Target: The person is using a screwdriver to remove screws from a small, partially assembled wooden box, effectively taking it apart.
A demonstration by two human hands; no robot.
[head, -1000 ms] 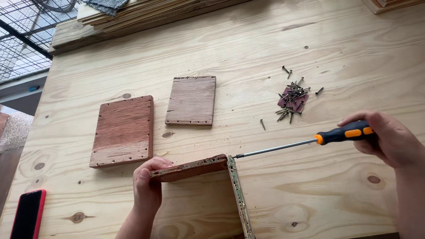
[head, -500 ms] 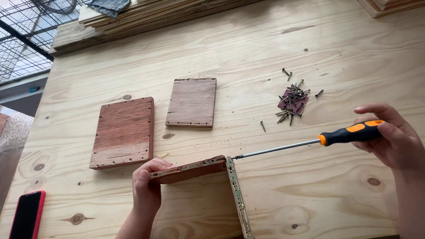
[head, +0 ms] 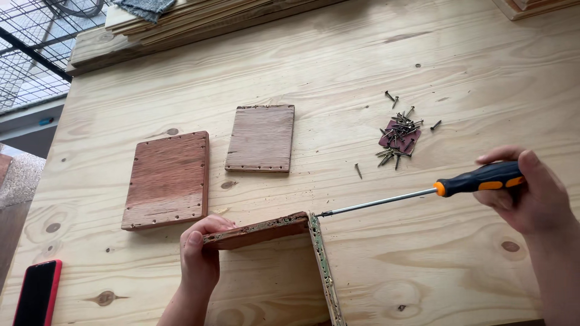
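My left hand [head: 199, 256] grips the left end of an upright reddish wooden panel [head: 257, 230] that meets a second upright panel [head: 325, 271] at a corner. My right hand [head: 528, 193] is closed around the black and orange handle of a long screwdriver [head: 423, 192]. Its shaft runs down to the left, and its tip sits at the top of the corner joint. A pile of dark screws [head: 397, 136] lies on the plywood table [head: 362, 72] beyond the shaft.
Two flat reddish boards lie on the table, a larger one [head: 166, 179] at left and a smaller one [head: 261, 137] beside it. A red-cased phone [head: 36, 293] rests at the lower left. Stacked planks [head: 199, 21] line the far edge; a metal grille [head: 30, 54] is at upper left.
My right hand has shifted slightly on the screwdriver handle, as in turning it. The tip stays at the corner joint and my left hand has kept its hold.
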